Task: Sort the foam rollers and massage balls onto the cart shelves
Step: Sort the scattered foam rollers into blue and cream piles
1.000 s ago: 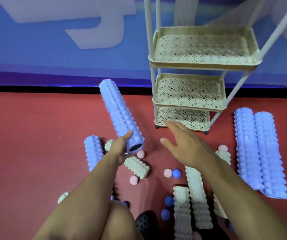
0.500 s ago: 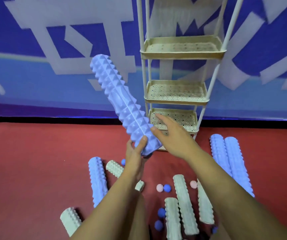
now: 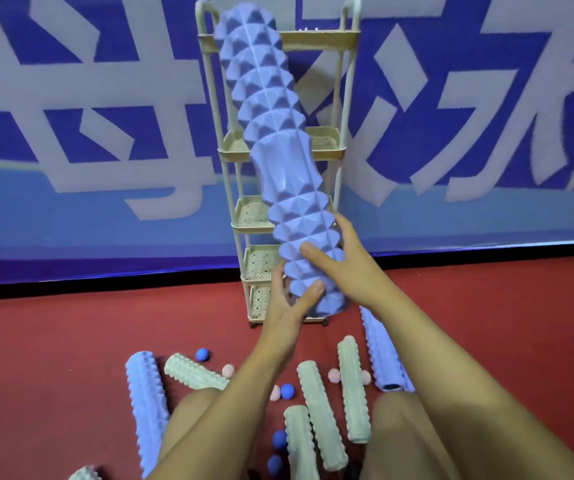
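Observation:
A long lilac spiked foam roller [image 3: 271,140] stands almost upright in front of the tall beige cart [image 3: 344,109]. My left hand [image 3: 287,306] grips its bottom end from below. My right hand [image 3: 339,261] clasps the same end from the right side. The roller's top reaches the cart's uppermost shelf. On the red floor lie another lilac roller [image 3: 147,407], a lilac roller at the right [image 3: 382,355], several pale green rollers [image 3: 320,414] and small blue balls [image 3: 287,391] and pink balls [image 3: 334,375].
The cart stands against a blue wall banner with large white characters [image 3: 88,109]. A black strip [image 3: 105,287] runs along the floor's far edge. My bare knees [image 3: 403,427] fill the bottom of the view among the rollers.
The lilac roller has swung from a leftward tilt to nearly upright before the cart. My right hand has closed on its lower end. My view has tilted upward.

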{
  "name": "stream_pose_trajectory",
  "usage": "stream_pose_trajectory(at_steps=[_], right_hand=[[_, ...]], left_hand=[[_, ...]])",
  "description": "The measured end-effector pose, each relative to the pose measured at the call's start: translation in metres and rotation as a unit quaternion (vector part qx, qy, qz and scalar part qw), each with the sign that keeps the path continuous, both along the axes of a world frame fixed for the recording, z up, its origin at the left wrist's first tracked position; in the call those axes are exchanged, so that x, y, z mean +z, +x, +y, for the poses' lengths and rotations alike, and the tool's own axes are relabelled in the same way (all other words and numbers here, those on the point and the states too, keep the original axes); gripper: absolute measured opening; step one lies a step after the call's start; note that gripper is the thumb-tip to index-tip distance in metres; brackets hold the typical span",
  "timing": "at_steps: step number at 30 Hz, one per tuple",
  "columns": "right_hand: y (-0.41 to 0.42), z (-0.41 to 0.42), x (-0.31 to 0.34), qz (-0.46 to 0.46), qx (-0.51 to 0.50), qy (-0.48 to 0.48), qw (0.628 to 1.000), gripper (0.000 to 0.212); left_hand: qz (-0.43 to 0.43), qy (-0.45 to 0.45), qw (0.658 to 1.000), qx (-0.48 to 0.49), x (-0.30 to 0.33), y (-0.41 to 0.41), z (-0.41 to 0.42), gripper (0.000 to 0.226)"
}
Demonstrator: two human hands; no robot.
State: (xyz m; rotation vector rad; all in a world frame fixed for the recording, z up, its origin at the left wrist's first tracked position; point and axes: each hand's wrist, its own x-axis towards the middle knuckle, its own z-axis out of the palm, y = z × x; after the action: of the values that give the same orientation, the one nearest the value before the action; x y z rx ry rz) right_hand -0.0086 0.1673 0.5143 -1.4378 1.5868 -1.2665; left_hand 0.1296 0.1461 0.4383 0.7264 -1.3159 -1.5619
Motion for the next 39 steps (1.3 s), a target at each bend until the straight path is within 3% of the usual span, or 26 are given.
stream_pose_trajectory(at_steps=[2,6,11,18,23,26,28,30,33,37,39], right_hand=[[-0.021,0.012,0.005,-0.053,-0.027,-0.005,0.998,0.094],[-0.066,0.039,0.009,-0.121,-0.092,-0.01,0.988,0.069],[-0.119,0.063,-0.011,-0.113,-0.171,-0.004,0.979,0.095],[-0.179,0.084,-0.06,-0.129,-0.313,-0.025,0.941,0.105],[-0.23,0.091,-0.12,-0.117,-0.294,0.013,0.949,0.119],[-0.26,0.094,-0.168,-0.12,-0.285,0.047,0.95,0.127],[-0.284,0.089,-0.202,-0.109,-0.3,0.067,0.945,0.121],[-0.307,0.081,-0.234,-0.091,-0.317,0.083,0.94,0.1],[-0.34,0.064,-0.287,-0.112,-0.341,0.151,0.921,0.072],[-0.372,0.037,-0.36,-0.082,-0.35,0.271,0.893,0.071],[-0.382,0.023,-0.39,-0.099,-0.347,0.304,0.882,0.047]], left_hand=[[-0.018,-0.02,0.999,-0.036,0.002,-0.017,0.007,0.07],[-0.07,-0.048,0.989,-0.12,0.006,-0.053,0.02,0.073],[-0.137,-0.101,0.973,-0.158,0.005,-0.105,0.034,0.084],[-0.173,-0.101,0.962,-0.186,-0.026,-0.195,0.055,0.079],[-0.205,-0.075,0.957,-0.189,-0.074,-0.249,0.061,0.067],[-0.246,-0.055,0.928,-0.275,-0.112,-0.263,0.056,0.071],[-0.297,-0.067,0.898,-0.318,-0.143,-0.276,0.04,0.08],[-0.339,-0.07,0.884,-0.314,-0.17,-0.288,0.017,0.075],[-0.383,-0.053,0.885,-0.258,-0.204,-0.309,-0.018,0.07],[-0.397,0.006,0.906,-0.148,-0.244,-0.314,-0.052,0.047],[-0.387,0.032,0.914,-0.122,-0.257,-0.315,-0.062,0.042]])
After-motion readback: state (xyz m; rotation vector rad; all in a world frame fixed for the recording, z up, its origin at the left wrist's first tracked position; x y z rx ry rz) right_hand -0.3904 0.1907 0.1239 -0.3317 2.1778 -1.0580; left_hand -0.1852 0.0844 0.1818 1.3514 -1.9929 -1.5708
